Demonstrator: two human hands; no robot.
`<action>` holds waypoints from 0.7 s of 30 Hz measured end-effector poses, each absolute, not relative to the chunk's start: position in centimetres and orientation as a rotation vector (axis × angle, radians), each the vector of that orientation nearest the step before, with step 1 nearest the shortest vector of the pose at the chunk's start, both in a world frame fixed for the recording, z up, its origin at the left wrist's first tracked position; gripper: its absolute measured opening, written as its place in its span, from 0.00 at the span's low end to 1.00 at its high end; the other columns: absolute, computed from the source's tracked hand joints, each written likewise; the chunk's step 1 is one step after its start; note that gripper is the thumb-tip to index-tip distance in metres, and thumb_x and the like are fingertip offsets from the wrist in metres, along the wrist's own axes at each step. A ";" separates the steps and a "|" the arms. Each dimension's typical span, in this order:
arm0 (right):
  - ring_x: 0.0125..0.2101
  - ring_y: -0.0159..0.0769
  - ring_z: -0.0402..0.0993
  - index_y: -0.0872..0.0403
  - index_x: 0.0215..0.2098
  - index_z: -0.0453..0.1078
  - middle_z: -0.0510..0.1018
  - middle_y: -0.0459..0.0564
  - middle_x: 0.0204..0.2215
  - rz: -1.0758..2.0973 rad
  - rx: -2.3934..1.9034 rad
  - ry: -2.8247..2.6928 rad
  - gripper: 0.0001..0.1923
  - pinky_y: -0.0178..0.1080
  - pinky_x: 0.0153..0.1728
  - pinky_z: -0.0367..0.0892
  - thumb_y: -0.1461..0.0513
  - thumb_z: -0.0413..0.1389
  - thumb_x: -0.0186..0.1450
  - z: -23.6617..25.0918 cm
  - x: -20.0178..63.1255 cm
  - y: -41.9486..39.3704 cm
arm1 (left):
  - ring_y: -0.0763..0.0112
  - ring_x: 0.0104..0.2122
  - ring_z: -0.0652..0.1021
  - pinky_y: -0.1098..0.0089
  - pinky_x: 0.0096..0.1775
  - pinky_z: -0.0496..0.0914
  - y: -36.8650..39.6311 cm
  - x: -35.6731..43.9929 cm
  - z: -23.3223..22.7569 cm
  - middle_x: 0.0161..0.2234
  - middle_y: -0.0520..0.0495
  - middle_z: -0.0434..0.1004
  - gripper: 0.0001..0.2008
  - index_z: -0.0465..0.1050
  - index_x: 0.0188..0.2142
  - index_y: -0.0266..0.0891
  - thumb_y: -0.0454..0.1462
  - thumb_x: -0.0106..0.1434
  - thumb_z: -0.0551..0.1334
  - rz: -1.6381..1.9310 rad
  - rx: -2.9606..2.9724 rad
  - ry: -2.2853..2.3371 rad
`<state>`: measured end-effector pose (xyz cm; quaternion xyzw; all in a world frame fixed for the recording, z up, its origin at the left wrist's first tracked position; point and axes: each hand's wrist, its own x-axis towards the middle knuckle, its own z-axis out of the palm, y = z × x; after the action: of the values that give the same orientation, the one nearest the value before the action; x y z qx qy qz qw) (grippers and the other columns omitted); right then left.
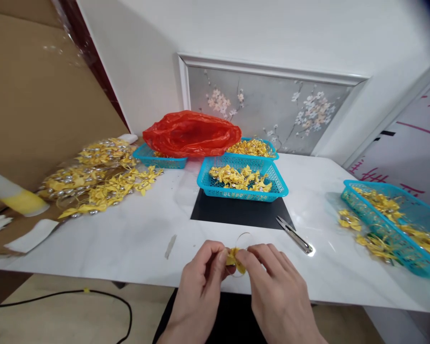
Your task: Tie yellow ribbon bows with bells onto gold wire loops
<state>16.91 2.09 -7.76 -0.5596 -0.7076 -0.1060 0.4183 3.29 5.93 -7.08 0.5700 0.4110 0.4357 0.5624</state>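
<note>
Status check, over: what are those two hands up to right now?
Left hand and right hand both pinch one small yellow bow. Bow held over table edge. Scissors lie just right, apart.

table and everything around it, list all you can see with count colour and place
table: 1, white marble look, across the middle
baskets: 4, blue; one centre, two behind it, one at the right edge
bows in baskets: many, yellow
loose bows: a big pile, yellow with silver, on the left; a few more by the right basket
bag: 1, red plastic, over the back left basket
mat: 1, black, under the centre basket
scissors: 1, silver, right of the mat
roll: 1, white and yellow, far left
cardboard: brown, leaning at left
cable: 1, black, on the floor
small bow: 1, yellow, pinched between both hands
left hand: fingers on the small bow
right hand: fingers on the small bow
</note>
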 end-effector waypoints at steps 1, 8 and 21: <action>0.32 0.39 0.67 0.53 0.39 0.70 0.74 0.50 0.32 -0.239 -1.391 -1.780 0.15 0.40 0.34 0.59 0.71 0.43 0.71 -7.8 17.0 2.1 | 0.69 0.32 0.75 0.68 0.40 0.75 5.9 3.3 -7.1 0.29 0.53 0.71 0.13 0.70 0.33 0.41 0.45 0.70 0.56 1.020 1.353 0.976; 0.26 0.36 0.67 0.56 0.46 0.68 0.70 0.48 0.27 -0.171 -1.369 -1.743 0.13 0.36 0.26 0.64 0.70 0.45 0.70 -7.9 16.6 2.6 | 0.67 0.35 0.77 0.72 0.38 0.72 5.9 3.5 -7.1 0.31 0.52 0.79 0.08 0.77 0.34 0.43 0.40 0.67 0.61 1.005 1.487 1.002; 0.37 0.34 0.72 0.50 0.33 0.72 0.72 0.51 0.43 0.560 -1.272 -1.287 0.08 0.31 0.28 0.68 0.59 0.55 0.69 -7.3 17.4 2.9 | 0.68 0.34 0.75 0.73 0.38 0.68 6.0 3.8 -6.8 0.31 0.50 0.76 0.10 0.75 0.28 0.41 0.37 0.67 0.60 0.998 1.470 0.944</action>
<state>17.39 2.93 -7.29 -0.5452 -0.5515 0.2400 0.5839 3.75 6.03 -6.79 0.6173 0.3962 0.4188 0.5353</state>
